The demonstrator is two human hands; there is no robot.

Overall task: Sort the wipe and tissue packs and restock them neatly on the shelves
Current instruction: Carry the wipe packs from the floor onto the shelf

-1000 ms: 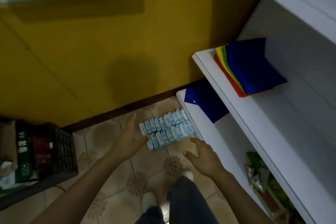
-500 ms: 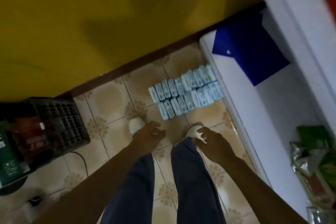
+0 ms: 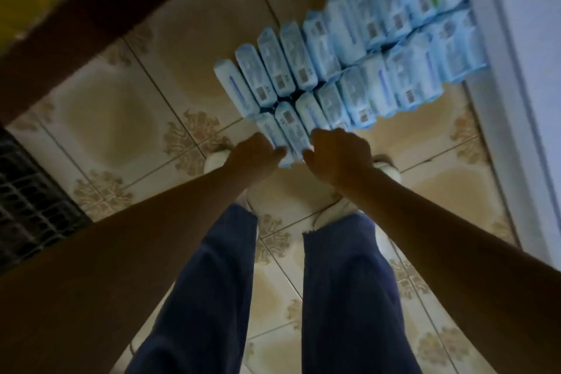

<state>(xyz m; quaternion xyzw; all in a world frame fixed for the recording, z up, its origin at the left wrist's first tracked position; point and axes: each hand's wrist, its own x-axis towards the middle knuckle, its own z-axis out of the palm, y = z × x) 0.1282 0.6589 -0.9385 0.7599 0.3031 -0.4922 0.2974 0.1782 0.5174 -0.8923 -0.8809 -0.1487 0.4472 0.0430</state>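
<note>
Two rows of light-blue wipe packs (image 3: 349,48) stand on edge on the tiled floor, running from near my feet up to the white shelf unit (image 3: 522,76) at the right. My left hand (image 3: 252,158) and my right hand (image 3: 340,158) meet at the near end of the front row. Both curl round the nearest packs (image 3: 290,130) from either side, thumbs toward each other. The fingertips are hidden behind the hands and packs.
A black plastic crate (image 3: 30,206) sits on the floor at the left edge. A dark skirting board (image 3: 91,15) and yellow wall run across the top left. My legs in blue trousers (image 3: 340,297) and white shoes (image 3: 385,170) stand just behind the packs.
The view has dropped close to the floor. Both hands moved forward from above my shoes to the near end of the pack rows and took hold of the nearest packs.
</note>
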